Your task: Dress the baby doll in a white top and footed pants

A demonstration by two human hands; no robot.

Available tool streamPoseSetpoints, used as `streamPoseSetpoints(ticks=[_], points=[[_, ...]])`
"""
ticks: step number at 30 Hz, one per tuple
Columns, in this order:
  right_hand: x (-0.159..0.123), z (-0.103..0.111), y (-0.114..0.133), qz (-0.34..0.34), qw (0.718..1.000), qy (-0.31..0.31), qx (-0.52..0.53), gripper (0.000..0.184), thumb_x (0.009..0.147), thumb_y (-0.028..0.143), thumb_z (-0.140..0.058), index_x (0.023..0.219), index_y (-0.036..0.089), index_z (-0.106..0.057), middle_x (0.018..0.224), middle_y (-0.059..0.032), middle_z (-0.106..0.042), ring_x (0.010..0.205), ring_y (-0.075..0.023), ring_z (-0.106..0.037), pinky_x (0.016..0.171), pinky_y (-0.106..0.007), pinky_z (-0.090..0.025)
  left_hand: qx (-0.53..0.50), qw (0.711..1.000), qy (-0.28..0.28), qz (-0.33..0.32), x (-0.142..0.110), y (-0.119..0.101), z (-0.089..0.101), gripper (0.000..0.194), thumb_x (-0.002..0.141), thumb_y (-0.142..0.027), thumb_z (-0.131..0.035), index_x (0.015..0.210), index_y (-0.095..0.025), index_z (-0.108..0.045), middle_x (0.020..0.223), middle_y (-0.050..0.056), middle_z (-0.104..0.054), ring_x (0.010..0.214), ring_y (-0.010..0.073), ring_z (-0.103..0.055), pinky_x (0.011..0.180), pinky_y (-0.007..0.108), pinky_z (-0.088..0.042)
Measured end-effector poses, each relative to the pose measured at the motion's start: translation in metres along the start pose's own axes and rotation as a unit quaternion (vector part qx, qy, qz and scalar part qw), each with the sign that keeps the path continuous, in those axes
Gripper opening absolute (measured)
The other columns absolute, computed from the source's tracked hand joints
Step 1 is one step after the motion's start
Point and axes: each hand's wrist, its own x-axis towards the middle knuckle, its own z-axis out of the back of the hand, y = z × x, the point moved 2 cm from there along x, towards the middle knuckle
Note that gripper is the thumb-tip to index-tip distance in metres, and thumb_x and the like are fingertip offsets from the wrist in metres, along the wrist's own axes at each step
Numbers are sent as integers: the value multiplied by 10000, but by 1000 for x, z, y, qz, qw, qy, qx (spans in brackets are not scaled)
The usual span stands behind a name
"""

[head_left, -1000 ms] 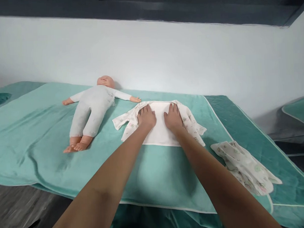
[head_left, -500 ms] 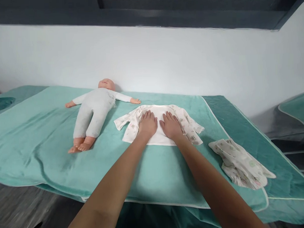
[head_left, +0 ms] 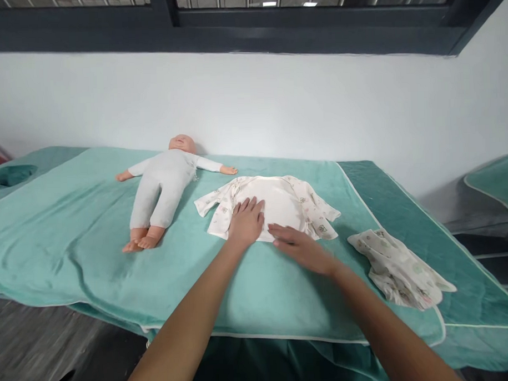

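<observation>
Baby shirt [head_left: 281,196] lies spread open near the middle of the green blanket [head_left: 274,290], to the right of the doll, its plain white inside facing up and its 2 patterned sleeves stretched out to the sides. Going from the left, we see the doll [head_left: 164,180] on its back in a white suit, arms flung wide, 2 bare feet pointing toward us, its head near the white wall [head_left: 251,101]. 1 of its hands lies near the shirt, just apart from the cloth. Next comes our left hand [head_left: 247,221], palm down on the left part of the shirt, fingers stretched out and a little apart, gripping nothing. Our right hand [head_left: 301,249] is by the shirt's lower edge, slanting to the left with its fingers extended and close together; we see nothing in its grasp, and we cannot tell whether the fingertips touch the cloth. Farther right, a patterned garment [head_left: 402,268] lies bunched across the blanket's edge, partly on the darker green cover [head_left: 388,202].
</observation>
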Motion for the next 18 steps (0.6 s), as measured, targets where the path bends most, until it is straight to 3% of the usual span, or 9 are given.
streamPoseSetpoints(ticks=[1, 2, 4, 5, 6, 9, 13, 15, 18], points=[[-1, 14, -8, -30, 998, -26, 50, 474, 995, 465, -460, 1367, 229, -636, 1399, -83, -644, 1274, -249, -612, 1123, -447, -452, -9, 1000, 2, -4, -1, 0, 1, 473, 1021, -314, -362, 1463, -264, -522, 1597, 21, -440, 1510, 246, -354, 1268, 496, -245], [-1, 30, -18, -69, 990, -92, 77, 468, 984, 466, -474, 1350, 227, -640, 1342, -92, -677, 1191, -253, -657, 1058, -442, -504, -19, 1000, 6, -8, -1, 0, 1, 447, 1020, -318, -372, 1423, -288, -562, 1583, -2, -460, 1504, 235, -365, 1270, 498, -242], [0, 61, -41, -121, 959, -250, 54, 494, 956, 398, -509, 1393, 176, -576, 1370, -140, -639, 1201, -263, -639, 1010, -419, -527, -39, 999, 8, -13, 0, 0, 3, 397, 1018, -329, -391, 1333, -315, -631, 1551, -35, -502, 1487, 215, -391, 1271, 494, -242], [2, 72, -52, -154, 945, -289, 5, 524, 936, 357, -529, 1413, 139, -543, 1394, -173, -607, 1242, -281, -607, 1012, -422, -518, -48, 999, 5, -12, 0, 1, 3, 378, 1016, -331, -399, 1294, -320, -655, 1533, -45, -522, 1478, 207, -404, 1270, 488, -246], [3, 80, -62, -192, 938, -284, -55, 546, 916, 341, -555, 1412, 112, -535, 1414, -204, -576, 1270, -311, -578, 1023, -446, -500, -56, 998, 1, -10, 1, 1, 3, 363, 1014, -330, -407, 1261, -322, -673, 1515, -50, -543, 1468, 201, -419, 1269, 480, -252], [8, 86, -80, -249, 931, -170, -207, 476, 920, 398, -563, 1308, 129, -617, 1379, -226, -577, 1261, -375, -546, 984, -494, -482, -73, 997, -12, 7, 3, 1, 5, 336, 1009, -318, -419, 1188, -319, -704, 1462, -46, -597, 1429, 188, -469, 1257, 462, -284], [19, 98, -91, -244, 927, -90, -268, 255, 930, 321, -514, 1038, 194, -707, 1142, -173, -681, 1035, -311, -638, 815, -397, -488, -79, 996, -21, 18, 5, 2, 6, 318, 997, -283, -437, 1129, -310, -724, 1415, -30, -638, 1391, 189, -510, 1232, 449, -328], [29, 116, -100, -264, 929, -100, -240, 170, 886, 268, -552, 923, 198, -703, 978, -155, -710, 892, -283, -655, 736, -367, -470, -82, 996, -25, 20, 5, 2, 7, 305, 989, -269, -451, 1109, -303, -730, 1398, -27, -651, 1379, 190, -521, 1219, 441, -347], [42, 147, -113, -259, 929, -203, -170, 187, 893, 332, -572, 853, 186, -682, 798, -145, -698, 756, -265, -643, 677, -362, -458, -89, 995, -33, 19, 5, 2, 8, 292, 983, -252, -462, 1089, -288, -732, 1376, -27, -667, 1360, 190, -537, 1202, 433, -368]])
